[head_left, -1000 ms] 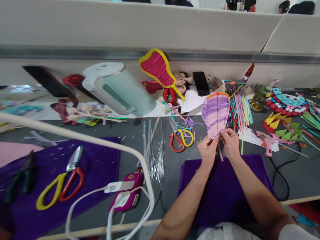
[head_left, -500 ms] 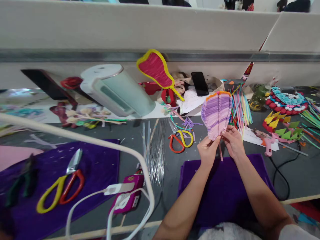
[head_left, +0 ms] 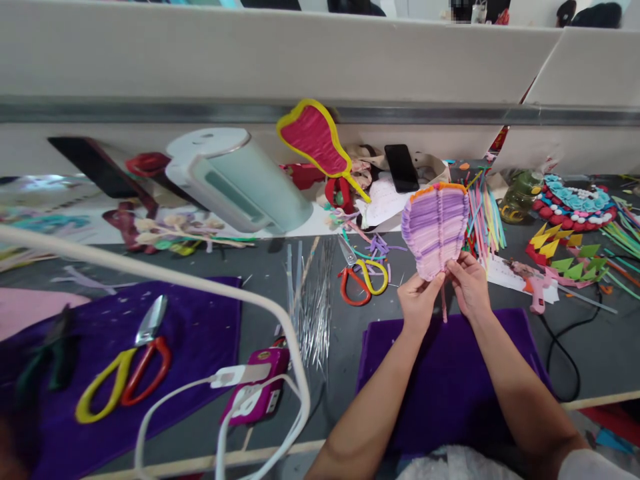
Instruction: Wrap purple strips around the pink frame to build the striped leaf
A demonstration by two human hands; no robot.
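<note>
A fan-shaped pipe-cleaner petal (head_left: 425,230), striped purple and pink with an orange top edge, stands upright between my hands. My left hand (head_left: 417,300) pinches its lower end from the left. From the right, my right hand (head_left: 469,283) is closed on the same lower end. A pink stem runs down the petal's middle and hangs below my fingers. Beneath my forearms lies a folded purple cloth (head_left: 445,387). Small scissors (head_left: 363,277) with one red and one yellow handle rest left of my hands.
Silver wires (head_left: 317,307) lie left of the scissors. Larger scissors (head_left: 130,367) and pliers (head_left: 50,353) are on another purple cloth. A white cable (head_left: 250,293) arches over a magenta power bank (head_left: 260,387). To the right are pipe cleaners (head_left: 485,213) and a pink glue gun (head_left: 536,290).
The petal has turned slightly and shows a wider face now. Both hands keep their grip, with hardly any other movement. The whole view has shifted a little.
</note>
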